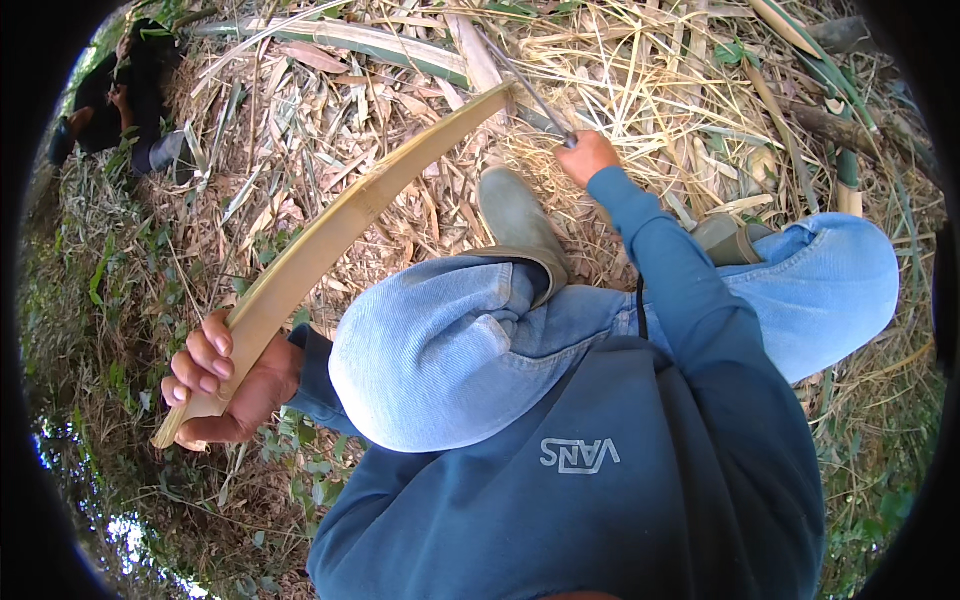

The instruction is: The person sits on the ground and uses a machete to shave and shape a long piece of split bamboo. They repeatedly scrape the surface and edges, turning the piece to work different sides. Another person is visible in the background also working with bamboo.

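Observation:
A long pale split bamboo strip slants from the lower left up to the top middle. My left hand is closed around its near end, fingers wrapped over the edge. My right hand grips the dark handle of a long, thin-bladed knife, whose blade points away and to the left. The strip's far end lies close beside the blade; whether they touch I cannot tell. Between my hands are my bent knees in blue jeans and a green rubber boot.
Dry leaves and pale bamboo shavings cover the ground ahead. A green bamboo piece lies across the top. Poles and stalks are at the far right. Another person in dark clothes is at the upper left, near undergrowth.

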Demonstrator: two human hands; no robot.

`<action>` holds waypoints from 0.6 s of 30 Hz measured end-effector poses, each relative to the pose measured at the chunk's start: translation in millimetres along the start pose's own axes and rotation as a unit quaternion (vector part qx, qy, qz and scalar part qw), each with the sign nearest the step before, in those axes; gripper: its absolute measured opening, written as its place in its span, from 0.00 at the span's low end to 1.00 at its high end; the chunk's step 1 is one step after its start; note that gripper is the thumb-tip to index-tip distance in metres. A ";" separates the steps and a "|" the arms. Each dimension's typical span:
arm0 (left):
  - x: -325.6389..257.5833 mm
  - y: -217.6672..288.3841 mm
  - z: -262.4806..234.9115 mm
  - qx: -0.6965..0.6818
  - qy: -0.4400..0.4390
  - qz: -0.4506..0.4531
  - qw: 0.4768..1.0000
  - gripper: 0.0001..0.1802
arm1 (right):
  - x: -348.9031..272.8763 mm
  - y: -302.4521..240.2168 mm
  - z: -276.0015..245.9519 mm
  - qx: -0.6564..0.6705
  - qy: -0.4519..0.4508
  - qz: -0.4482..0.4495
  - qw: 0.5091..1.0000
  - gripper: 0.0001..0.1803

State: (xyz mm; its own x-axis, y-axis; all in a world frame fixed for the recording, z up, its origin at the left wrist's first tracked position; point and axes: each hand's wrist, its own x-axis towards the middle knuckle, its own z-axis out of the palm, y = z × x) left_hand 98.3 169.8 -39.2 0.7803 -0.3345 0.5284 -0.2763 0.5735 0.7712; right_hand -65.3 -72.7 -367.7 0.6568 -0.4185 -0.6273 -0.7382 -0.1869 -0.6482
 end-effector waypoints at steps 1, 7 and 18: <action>-0.8 2.0 -0.1 0.002 0.003 0.001 1.000 0.21 | 0.4 1.5 -1.4 -0.014 -0.015 0.015 1.000 0.19; 7.8 -5.1 4.2 0.023 0.084 0.019 0.996 0.16 | -50.6 -72.6 -14.7 0.099 -0.007 -0.161 0.982 0.14; 18.3 -16.5 31.2 0.087 0.185 0.007 0.979 0.10 | -55.5 -85.8 -18.2 0.065 -0.067 -0.116 0.989 0.13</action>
State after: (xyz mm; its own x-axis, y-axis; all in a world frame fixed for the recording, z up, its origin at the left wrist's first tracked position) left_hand 99.7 130.9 -31.2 0.9171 -0.0149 0.3983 -0.3538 0.4297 0.8308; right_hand -41.3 -49.6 -269.4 0.8277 -0.2536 -0.5006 -0.5441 -0.1441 -0.8266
